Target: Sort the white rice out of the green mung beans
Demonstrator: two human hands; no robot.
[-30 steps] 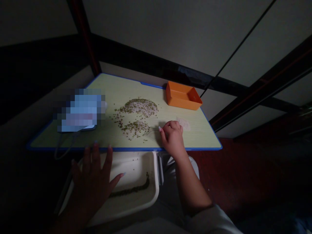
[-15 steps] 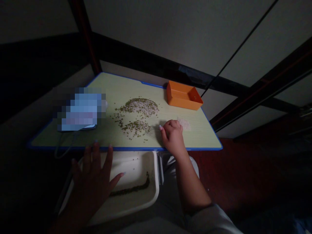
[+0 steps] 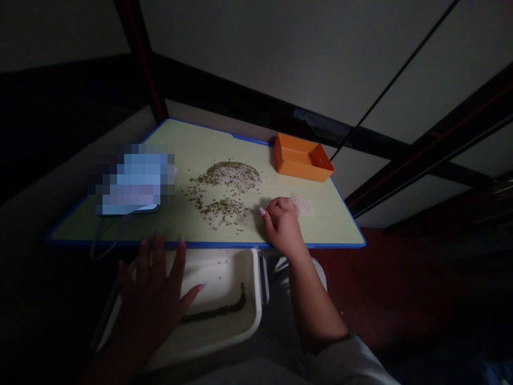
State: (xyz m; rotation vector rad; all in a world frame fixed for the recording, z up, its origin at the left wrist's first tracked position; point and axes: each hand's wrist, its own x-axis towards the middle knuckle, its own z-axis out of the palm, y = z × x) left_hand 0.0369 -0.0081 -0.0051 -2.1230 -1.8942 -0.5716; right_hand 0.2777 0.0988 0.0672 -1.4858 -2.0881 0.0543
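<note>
My right hand (image 3: 282, 222) is closed over a clear, curved, protractor-like plastic piece (image 3: 249, 218) flat on the table; my fingers hide much of it. Its left end touches the near part of a mixed pile (image 3: 232, 176) of green beans and white rice-like grains. Just beyond my knuckles lies a small patch of white grains (image 3: 303, 204). My left hand (image 3: 154, 283) is open, fingers spread, above a white tray (image 3: 256, 299) below the table's front edge. A band of green beans (image 3: 216, 313) lies along the tray's near side.
An orange box (image 3: 302, 168) stands at the table's back right, with a few specks inside. A blurred-out device (image 3: 132, 184) with a cable (image 3: 94, 240) sits at the left. The light table (image 3: 192, 136) has a blue edge, with cabinet panels (image 3: 256, 64) behind it.
My right hand and the clear plastic piece shifted slightly right, then slid back a little left towards the pile. My left hand has stayed in place.
</note>
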